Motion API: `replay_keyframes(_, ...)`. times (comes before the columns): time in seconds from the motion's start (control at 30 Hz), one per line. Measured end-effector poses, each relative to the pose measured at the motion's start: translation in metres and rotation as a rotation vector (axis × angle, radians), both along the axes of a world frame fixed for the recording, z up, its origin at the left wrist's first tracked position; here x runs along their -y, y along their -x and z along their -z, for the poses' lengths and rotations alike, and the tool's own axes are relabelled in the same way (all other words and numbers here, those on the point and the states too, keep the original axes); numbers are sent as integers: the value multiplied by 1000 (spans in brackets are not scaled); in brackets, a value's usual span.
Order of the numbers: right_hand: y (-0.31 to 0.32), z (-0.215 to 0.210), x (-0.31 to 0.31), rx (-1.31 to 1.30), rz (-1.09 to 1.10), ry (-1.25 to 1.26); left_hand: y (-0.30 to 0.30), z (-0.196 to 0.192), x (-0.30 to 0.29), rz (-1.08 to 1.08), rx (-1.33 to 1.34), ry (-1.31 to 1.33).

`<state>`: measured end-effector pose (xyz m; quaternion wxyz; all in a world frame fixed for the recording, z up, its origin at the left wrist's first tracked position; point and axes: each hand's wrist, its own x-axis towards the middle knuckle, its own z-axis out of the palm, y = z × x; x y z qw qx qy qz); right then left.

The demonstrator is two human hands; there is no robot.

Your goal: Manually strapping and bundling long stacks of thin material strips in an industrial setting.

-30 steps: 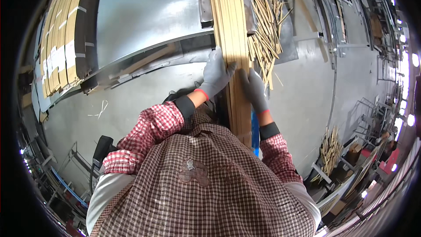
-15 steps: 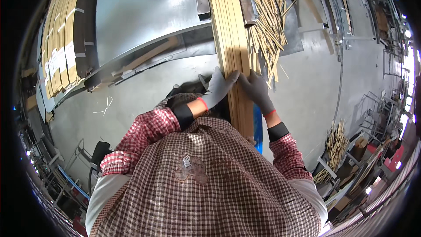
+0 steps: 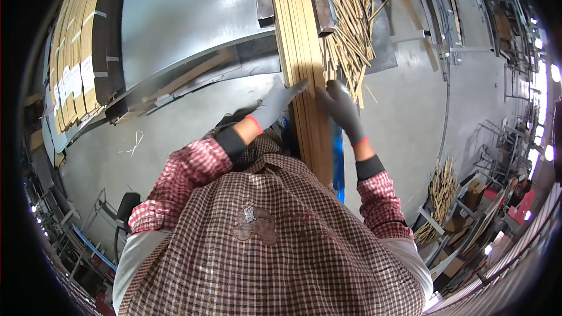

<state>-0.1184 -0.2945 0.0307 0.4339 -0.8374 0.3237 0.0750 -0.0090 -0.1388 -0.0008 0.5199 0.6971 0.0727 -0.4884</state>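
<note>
Both hands have slid back along the one stack of wooden strips: left hand and right hand lie open-fingered against its sides, clamping nothing.

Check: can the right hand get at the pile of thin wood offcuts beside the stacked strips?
Probably yes. The right hand rests on the right edge of the stacked wooden strips, and the offcut pile lies just beyond its fingertips on the same side, with nothing between them.
</note>
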Motion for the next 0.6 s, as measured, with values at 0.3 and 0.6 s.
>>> replay_keyframes(0.3, -15, -134, -49, 306, -868, -223, 6, -146, -74, 571, 364, 143)
replay_keyframes(0.6, -1, -7, 95, -138, -477, 72, -30, -1, -101, 308, 170, 118)
